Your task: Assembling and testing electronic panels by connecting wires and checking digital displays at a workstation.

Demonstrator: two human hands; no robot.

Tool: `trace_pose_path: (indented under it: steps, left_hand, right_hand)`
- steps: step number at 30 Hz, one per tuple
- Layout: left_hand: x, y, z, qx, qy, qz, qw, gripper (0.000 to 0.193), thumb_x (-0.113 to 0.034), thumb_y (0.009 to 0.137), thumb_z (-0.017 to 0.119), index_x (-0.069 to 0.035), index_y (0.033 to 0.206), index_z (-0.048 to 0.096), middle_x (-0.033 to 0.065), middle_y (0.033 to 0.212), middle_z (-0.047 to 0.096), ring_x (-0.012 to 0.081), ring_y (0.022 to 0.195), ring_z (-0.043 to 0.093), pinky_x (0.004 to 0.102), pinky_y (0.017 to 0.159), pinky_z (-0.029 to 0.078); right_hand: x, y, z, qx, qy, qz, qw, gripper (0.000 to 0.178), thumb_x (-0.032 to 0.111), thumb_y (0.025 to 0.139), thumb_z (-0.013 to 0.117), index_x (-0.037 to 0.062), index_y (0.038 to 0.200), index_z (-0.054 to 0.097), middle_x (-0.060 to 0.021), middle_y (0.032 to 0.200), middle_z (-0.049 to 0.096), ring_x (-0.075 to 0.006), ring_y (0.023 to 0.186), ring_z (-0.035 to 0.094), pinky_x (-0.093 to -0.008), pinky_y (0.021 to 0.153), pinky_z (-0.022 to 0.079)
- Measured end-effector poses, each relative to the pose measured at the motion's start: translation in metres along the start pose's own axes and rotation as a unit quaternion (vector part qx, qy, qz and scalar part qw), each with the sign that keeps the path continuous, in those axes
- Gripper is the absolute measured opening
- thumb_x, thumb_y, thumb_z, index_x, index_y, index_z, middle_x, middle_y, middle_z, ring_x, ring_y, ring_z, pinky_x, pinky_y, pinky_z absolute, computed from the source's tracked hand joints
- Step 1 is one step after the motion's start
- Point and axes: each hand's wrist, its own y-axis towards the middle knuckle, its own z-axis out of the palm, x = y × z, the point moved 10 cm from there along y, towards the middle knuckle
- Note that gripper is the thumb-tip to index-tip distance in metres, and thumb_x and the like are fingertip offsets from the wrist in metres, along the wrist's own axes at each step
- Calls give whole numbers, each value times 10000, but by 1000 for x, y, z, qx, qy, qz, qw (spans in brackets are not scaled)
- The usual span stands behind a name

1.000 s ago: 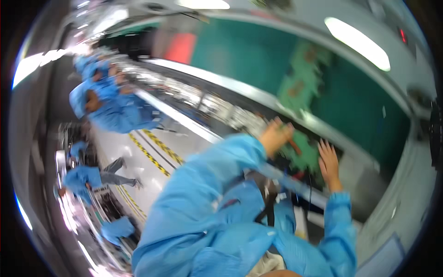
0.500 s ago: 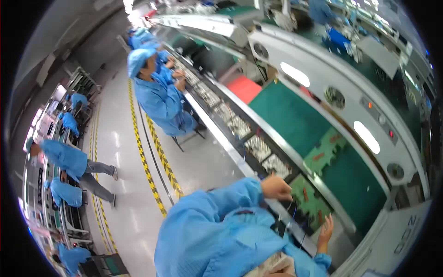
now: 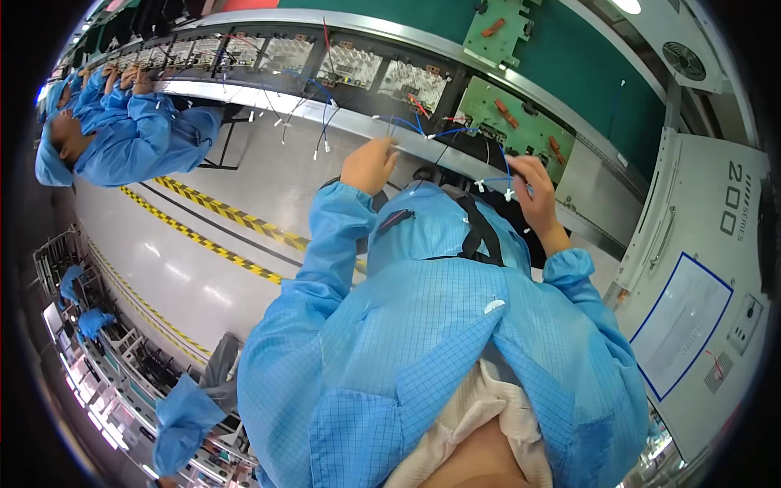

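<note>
My left hand (image 3: 368, 166) is at the metal front rail (image 3: 350, 118) of the line, its fingers curled together. Thin wires pass by its fingertips; whether they grip one is too small to tell. My right hand (image 3: 537, 195) is raised at the rail, fingers bent and thumb apart, next to a blue wire (image 3: 506, 154) that hangs with white connectors (image 3: 509, 194). No hold on that wire is visible. Beyond my hands lies a green circuit board (image 3: 482, 106) with red-orange parts (image 3: 506, 113). Left of it sits a board with silvery components (image 3: 412, 86).
More silvery boards (image 3: 286, 55) with loose wires line the track to the left. Another green board (image 3: 498, 32) rests on the green surface (image 3: 586, 73) behind. A white cabinet (image 3: 700, 195) stands at the right. Co-workers in blue (image 3: 146, 138) sit along the line.
My view has swung down and turned, so the line now runs across the top. My left hand has drawn back from the boards to the rail; my right fingers are more bent.
</note>
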Motion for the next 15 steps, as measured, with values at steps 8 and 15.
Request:
trace_pose_path:
  steps: [8,15]
  left_hand:
    - [-50,-14,67,242,-63,50,967,417,-246,824,550,-71,1196,482,180,1007,605,356,908,581,428,771,460]
    - [-40,18,118,71,-41,-17,997,687,-197,793,590,-73,1365,229,243,1146,511,384,1006,536,434,834,447]
  right_hand:
    - [-29,52,22,103,-78,47,991,391,58,746,616,87,1133,569,-57,862,544,-213,782,533,-296,729,438]
    - [-70,65,76,170,-148,10,974,390,208,737,650,134,1111,567,-70,802,591,-250,731,570,-360,644,456]
